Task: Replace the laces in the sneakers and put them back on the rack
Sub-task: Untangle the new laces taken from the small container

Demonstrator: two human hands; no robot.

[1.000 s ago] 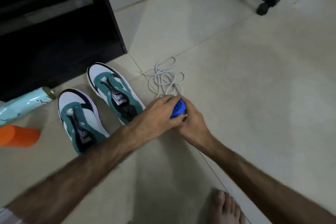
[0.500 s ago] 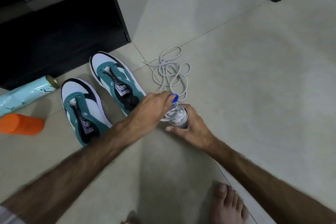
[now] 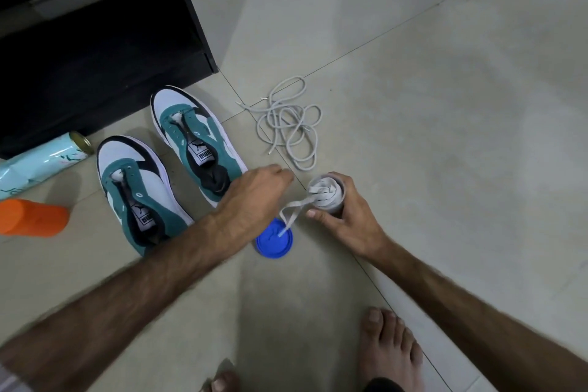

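Two hands work: right hand (image 3: 345,219) grips the lace container (image 3: 327,197); left hand (image 3: 254,197), loosely curled, empty, should draw the new lace (image 3: 294,208) out slowly.

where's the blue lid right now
In the head view the blue lid lies flat on the floor tile, low and centre, just under the left hand and beside the container held by the right hand.

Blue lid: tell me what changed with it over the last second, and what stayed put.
The blue lid came off the container and now lies on the floor, let go by the left hand, which hovers above it. A flat white lace now trails from the container's open top onto the lid. The right hand still grips the container. The sneakers and the loose old laces stayed where they were.
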